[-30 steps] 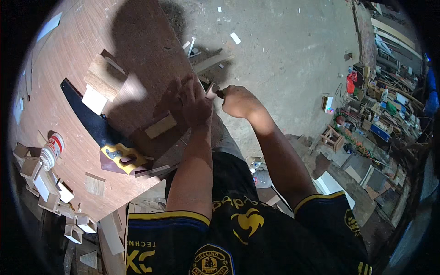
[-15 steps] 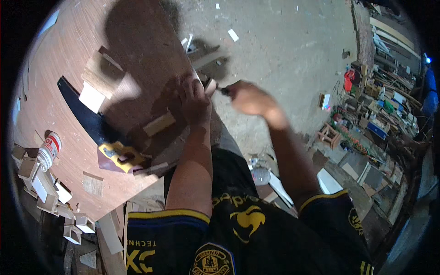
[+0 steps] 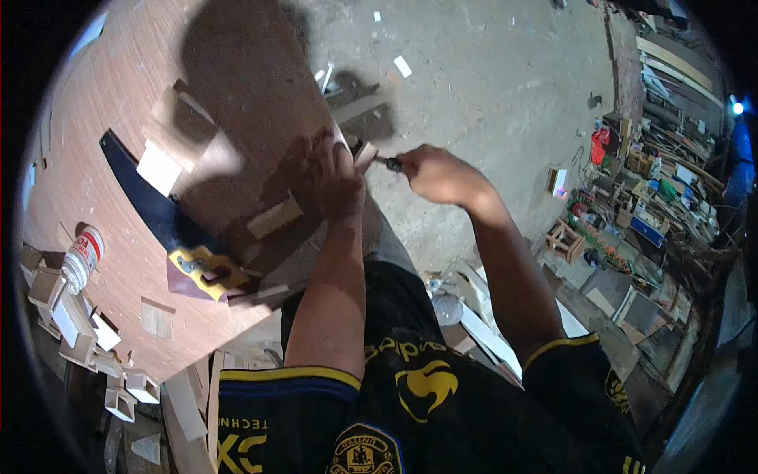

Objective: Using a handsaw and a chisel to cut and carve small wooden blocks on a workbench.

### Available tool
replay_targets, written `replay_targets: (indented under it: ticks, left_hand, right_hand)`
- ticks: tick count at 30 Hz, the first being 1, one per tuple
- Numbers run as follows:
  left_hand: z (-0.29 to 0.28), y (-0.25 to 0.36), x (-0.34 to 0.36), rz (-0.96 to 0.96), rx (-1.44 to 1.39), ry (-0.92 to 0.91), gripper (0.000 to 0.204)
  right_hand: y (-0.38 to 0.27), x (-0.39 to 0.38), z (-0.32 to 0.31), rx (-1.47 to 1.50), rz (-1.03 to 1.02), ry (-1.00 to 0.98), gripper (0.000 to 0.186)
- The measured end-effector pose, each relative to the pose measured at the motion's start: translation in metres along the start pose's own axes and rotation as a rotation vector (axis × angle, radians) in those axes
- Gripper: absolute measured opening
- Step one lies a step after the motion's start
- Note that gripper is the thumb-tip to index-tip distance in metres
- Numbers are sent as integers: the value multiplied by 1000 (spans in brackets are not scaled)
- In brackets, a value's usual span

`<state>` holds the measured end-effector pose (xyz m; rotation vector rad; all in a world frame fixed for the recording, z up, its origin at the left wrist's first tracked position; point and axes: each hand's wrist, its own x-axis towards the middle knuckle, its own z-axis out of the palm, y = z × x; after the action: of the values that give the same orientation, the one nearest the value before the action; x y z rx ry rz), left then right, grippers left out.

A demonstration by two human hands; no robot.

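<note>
My left hand (image 3: 338,178) is closed at the right edge of the brown wooden tabletop (image 3: 103,205), pressing on a small pale wood piece (image 3: 365,155) that sticks out past the edge. Off that edge, my right hand (image 3: 446,178) grips a slim tool (image 3: 390,163) with a dark handle. Its thin tip points at the wood piece; whether it touches is hard to make out, and so is the tool's kind. A handsaw (image 3: 150,197) with a black blade and yellow grip lies left of my left hand. Closer by is a short wood strip (image 3: 275,219).
Wood blocks (image 3: 170,130) and a white piece (image 3: 159,168) rest beside the saw blade. A white-and-red container (image 3: 83,257) stands near several small wooden boxes (image 3: 142,385) at the left. Scraps litter the floor (image 3: 489,87); a wooden stool (image 3: 564,240) and piled timber lie right.
My right hand has shifted slightly to the right, away from the table edge, with the tool still in it. The left hand stays on the wood piece.
</note>
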<state>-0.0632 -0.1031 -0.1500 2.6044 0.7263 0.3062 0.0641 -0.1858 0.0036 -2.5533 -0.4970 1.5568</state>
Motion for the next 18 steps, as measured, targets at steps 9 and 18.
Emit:
replay_targets:
  ticks: [9, 18]
  left_hand:
    - [-2, 2, -21, 24, 34, -142, 43]
    - [-9, 9, 2, 33, 95, -223, 60]
  right_hand:
    - [3, -10, -14, 16, -62, -59, 29]
    - [20, -1, 23, -119, -38, -71, 35]
